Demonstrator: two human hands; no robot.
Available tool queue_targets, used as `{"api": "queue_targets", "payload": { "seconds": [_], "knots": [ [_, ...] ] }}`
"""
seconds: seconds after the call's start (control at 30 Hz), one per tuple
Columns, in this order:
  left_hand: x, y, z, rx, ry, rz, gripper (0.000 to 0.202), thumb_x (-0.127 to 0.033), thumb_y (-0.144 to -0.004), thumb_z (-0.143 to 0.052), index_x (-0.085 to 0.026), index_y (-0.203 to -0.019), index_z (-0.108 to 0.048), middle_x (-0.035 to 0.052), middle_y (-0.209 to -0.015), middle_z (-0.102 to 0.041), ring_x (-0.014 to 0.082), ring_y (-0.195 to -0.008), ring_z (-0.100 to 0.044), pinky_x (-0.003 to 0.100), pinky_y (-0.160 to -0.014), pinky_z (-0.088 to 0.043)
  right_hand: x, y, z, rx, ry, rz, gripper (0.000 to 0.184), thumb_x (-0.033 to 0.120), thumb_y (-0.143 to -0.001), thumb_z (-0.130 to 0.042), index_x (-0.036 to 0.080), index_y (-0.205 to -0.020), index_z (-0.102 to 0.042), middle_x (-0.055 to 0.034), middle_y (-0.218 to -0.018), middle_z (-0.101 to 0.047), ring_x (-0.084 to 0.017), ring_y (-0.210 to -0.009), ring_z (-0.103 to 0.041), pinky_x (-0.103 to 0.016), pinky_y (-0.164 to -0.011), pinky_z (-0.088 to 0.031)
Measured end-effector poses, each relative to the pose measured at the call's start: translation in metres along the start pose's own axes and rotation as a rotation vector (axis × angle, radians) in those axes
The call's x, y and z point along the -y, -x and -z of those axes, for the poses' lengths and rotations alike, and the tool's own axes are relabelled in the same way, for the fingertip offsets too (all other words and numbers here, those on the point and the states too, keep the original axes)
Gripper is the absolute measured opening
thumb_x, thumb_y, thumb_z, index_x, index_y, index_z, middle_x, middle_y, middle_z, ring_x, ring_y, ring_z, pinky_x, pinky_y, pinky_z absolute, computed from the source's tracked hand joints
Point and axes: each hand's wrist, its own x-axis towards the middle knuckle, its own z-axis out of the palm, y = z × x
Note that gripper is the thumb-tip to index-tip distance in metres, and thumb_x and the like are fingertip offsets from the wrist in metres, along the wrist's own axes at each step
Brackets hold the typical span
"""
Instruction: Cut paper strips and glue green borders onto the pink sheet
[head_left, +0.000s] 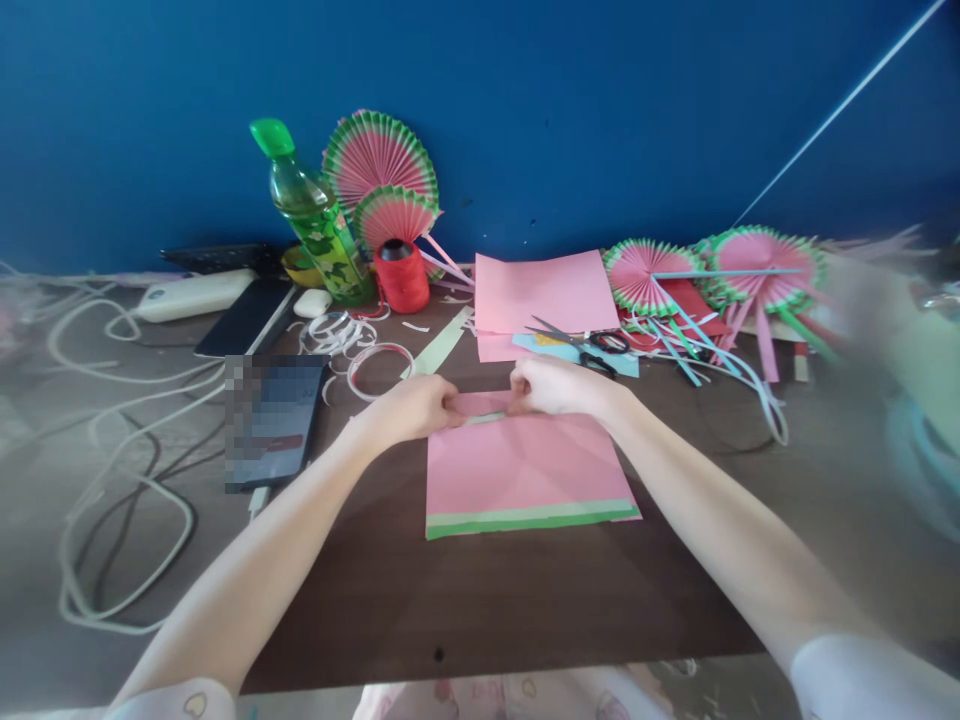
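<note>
Two pale sleeves (847, 670) by the desk's (450, 600) front edge, then green-edged pink paper (517, 465) mid-desk, can't tell how many layers. Long axis runs left-right, green stripe facing that front edge. Left hand (421, 405) and right hand (547, 385) both pinch its far side, fingertips together. Along the back edge: four pleated fans (375, 160), one bottle (322, 225).

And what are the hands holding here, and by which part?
The left hand and right hand both pinch the pink paper along its far side.
</note>
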Motion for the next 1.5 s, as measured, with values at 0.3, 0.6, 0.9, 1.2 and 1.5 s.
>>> {"api": "queue_targets", "payload": {
  "seconds": [0.3,0.6,0.9,1.2,1.5],
  "knots": [
    [0.003,0.007,0.009,0.054,-0.021,-0.091,0.018,-0.033,-0.071,-0.052,-0.018,-0.059,-0.054,-0.0003,-0.058,-0.056,0.0137,-0.057,-0.049,0.024,-0.053,-0.030,0.000,0.002,0.007,0.052,0.013,-0.089,0.028,0.045,-0.066,-0.066,0.019,-0.063,-0.060,-0.0001,-0.065,-0.058,-0.013,-0.060,-0.049,-0.025,-0.050,-0.032],
    [0.030,0.012,0.034,-0.113,-0.035,-0.023,0.023,-0.036,-0.074,-0.045,-0.021,-0.076,-0.062,0.0013,-0.080,-0.065,0.0164,-0.073,-0.057,0.025,-0.066,-0.038,-0.005,0.008,0.016,0.121,-0.051,-0.023,0.016,0.033,-0.069,-0.065,0.018,-0.067,-0.061,0.0002,-0.062,-0.058,-0.013,-0.060,-0.049,-0.024,-0.052,-0.033],
    [0.047,0.014,0.040,0.042,-0.165,0.118,0.009,-0.021,-0.058,-0.051,-0.020,-0.067,-0.053,0.0032,-0.070,-0.061,0.0182,-0.063,-0.055,0.026,-0.055,-0.036,-0.007,0.009,0.021,-0.051,-0.166,0.098,0.021,0.024,-0.080,-0.046,0.017,-0.078,-0.066,-0.0025,-0.077,-0.066,-0.013,-0.068,-0.056,-0.023,-0.059,-0.037],
    [0.040,0.031,0.062,-0.015,0.042,-0.020,0.021,-0.034,-0.069,-0.051,-0.020,-0.086,-0.052,0.0009,-0.084,-0.061,0.0163,-0.076,-0.056,0.023,-0.065,-0.040,0.005,0.016,0.021,-0.309,-0.443,0.162,0.020,0.022,-0.084,-0.045,0.015,-0.088,-0.063,-0.0044,-0.084,-0.065,-0.012,-0.070,-0.058,-0.025,-0.067,-0.041],
    [0.029,0.037,0.059,0.069,0.494,-0.317,0.018,-0.032,-0.078,-0.053,-0.020,-0.088,-0.046,0.0057,-0.102,-0.066,0.0179,-0.100,-0.058,0.031,-0.086,-0.041,0.023,0.012,0.013,-0.551,-0.860,0.351,0.035,0.017,-0.080,-0.052,0.018,-0.115,-0.053,-0.0093,-0.120,-0.057,-0.017,-0.111,-0.055,-0.033,-0.095,-0.044]
  ]
}}
